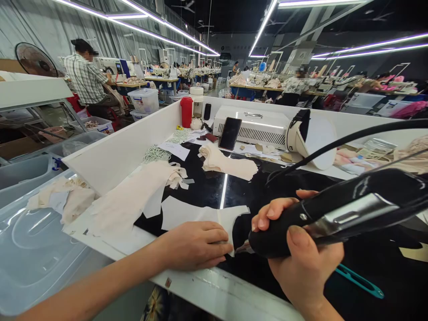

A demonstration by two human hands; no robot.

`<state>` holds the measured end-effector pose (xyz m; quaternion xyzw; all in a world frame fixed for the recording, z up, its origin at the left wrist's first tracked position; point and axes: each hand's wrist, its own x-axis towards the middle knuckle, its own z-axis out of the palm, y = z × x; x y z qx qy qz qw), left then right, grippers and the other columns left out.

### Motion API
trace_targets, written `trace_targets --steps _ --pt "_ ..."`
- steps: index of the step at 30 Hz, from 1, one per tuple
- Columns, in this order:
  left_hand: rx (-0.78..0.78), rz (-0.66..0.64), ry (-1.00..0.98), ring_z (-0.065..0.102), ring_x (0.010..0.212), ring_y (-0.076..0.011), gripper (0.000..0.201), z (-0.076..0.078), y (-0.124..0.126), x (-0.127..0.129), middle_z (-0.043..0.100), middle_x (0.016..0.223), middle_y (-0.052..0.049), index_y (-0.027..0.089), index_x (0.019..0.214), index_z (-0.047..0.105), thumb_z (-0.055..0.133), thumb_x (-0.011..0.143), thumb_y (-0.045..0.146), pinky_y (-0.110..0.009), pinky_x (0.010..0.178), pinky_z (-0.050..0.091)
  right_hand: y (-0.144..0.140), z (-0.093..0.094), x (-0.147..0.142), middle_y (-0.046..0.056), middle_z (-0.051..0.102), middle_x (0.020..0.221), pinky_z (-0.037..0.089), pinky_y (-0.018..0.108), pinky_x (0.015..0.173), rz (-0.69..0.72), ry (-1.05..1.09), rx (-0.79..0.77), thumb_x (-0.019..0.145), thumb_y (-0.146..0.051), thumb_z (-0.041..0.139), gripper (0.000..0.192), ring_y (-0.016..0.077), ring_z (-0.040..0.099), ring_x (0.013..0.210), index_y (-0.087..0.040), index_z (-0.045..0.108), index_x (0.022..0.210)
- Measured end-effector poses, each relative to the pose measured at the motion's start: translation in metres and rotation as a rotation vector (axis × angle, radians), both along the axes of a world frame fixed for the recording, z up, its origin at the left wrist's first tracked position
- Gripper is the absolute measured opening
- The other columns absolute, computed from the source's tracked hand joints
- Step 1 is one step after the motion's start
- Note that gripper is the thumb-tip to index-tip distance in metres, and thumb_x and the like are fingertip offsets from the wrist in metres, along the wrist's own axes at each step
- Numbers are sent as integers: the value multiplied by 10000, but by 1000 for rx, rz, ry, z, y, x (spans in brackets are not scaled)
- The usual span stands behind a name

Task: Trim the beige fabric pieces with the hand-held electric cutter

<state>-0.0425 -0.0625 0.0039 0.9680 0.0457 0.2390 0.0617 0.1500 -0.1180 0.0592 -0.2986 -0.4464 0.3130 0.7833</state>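
White fabric piece under flat-pressed left hand; right hand gripping black tool.

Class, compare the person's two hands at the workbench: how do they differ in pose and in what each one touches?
The left hand lies flat, palm down, pressing a white cut piece onto the black bench top; the right hand is curled in a grip. The left hand holds no tool; the right hand is wrapped around a black corded tool, its tip near the piece's edge. Both are bare and work close together at the bench's near edge.
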Motion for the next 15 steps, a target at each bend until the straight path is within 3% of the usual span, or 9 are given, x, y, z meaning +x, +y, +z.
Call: trace_targets --steps 15 --pt "26 -9 -24 689 1053 -232 237 -1 1 0 721 1080 -116 85 1232 683 512 1119 205 -329 1036 578 -1 -2 -3 -28 675 800 604 314 541 12 -4 -1 855 -363 884 404 162 650 601 -281 655 1178"
